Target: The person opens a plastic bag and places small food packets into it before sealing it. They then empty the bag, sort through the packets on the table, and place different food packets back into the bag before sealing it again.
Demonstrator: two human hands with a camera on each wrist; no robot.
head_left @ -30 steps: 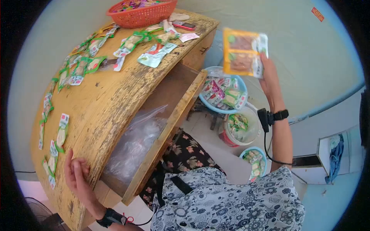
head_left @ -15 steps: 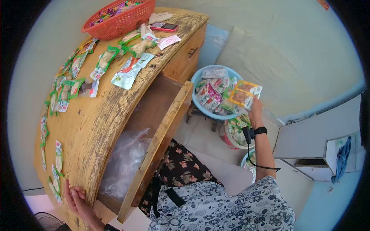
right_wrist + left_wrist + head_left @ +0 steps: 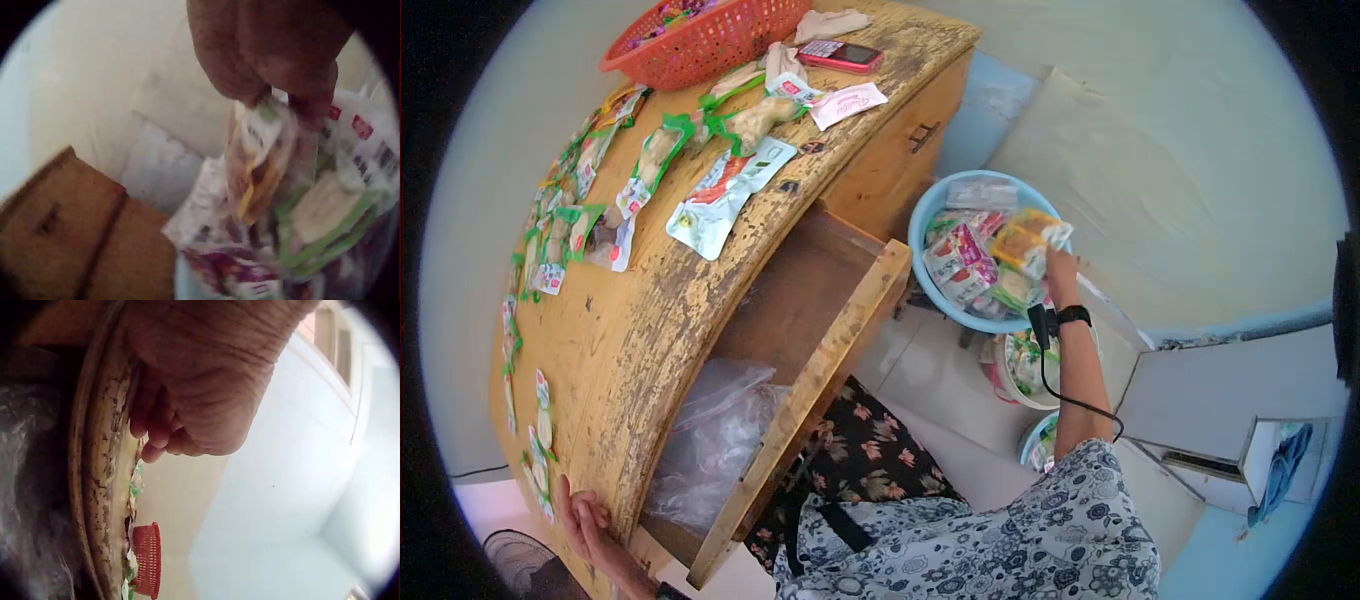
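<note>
My right hand [image 3: 1062,278] pinches an orange-and-white snack packet [image 3: 1025,243] by its pale end, low over the blue basin [image 3: 916,245]. In the right wrist view, the packet [image 3: 259,187] hangs from the fingertips beside a green-edged packet [image 3: 325,219]. The basin holds several more packets, among them purple-and-white ones [image 3: 960,265]. My left hand [image 3: 588,530] rests at the near edge of the worn wooden table [image 3: 630,330], fingers loosely bent and holding nothing. Small green-edged packets [image 3: 540,450] lie just beyond it.
An open drawer [image 3: 800,400] with clear plastic bags [image 3: 710,450] juts toward my lap. On the table are a red basket [image 3: 720,45], a red phone [image 3: 840,55], a pale blue packet [image 3: 730,195] and rows of green packets. A white bucket [image 3: 1010,375] stands below the basin.
My right hand has lowered the orange packet from raised at the right into the blue basin's area. The left hand stays by the table edge. The head view has shifted.
</note>
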